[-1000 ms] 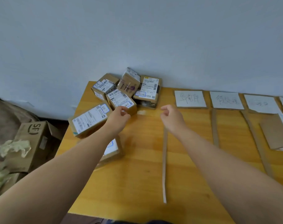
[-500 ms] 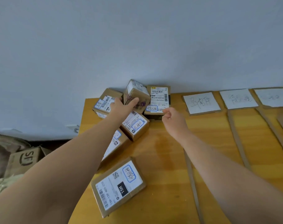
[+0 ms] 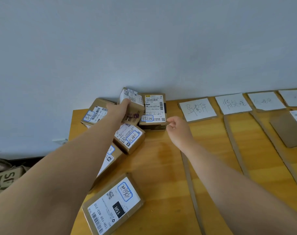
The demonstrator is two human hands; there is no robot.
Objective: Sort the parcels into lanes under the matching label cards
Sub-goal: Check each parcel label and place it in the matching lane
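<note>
Several brown parcels with white labels are heaped at the back left of the wooden table (image 3: pixel 161 167). My left hand (image 3: pixel 120 107) reaches over the heap and grips a small tilted parcel (image 3: pixel 136 104) by its top edge. My right hand (image 3: pixel 178 128) hovers with loosely curled fingers beside the front right corner of a dark-sided parcel (image 3: pixel 153 109) and holds nothing. Other parcels lie at the far left (image 3: pixel 95 114), under my left forearm (image 3: pixel 130 139) and near the front (image 3: pixel 113 206). White label cards (image 3: pixel 199 108) (image 3: pixel 233 103) (image 3: pixel 265 100) line the back edge.
Cardboard strips (image 3: pixel 190 184) (image 3: pixel 232 141) divide the table into lanes under the cards. A flat brown parcel (image 3: pixel 286 131) lies in a lane at the right. A grey wall stands behind the table. A cardboard box (image 3: pixel 5 180) stands on the floor at the left.
My left hand moved from a nearer parcel to the tilted one at the back and curled over its top. My right hand drifted toward the dark-sided parcel's corner.
</note>
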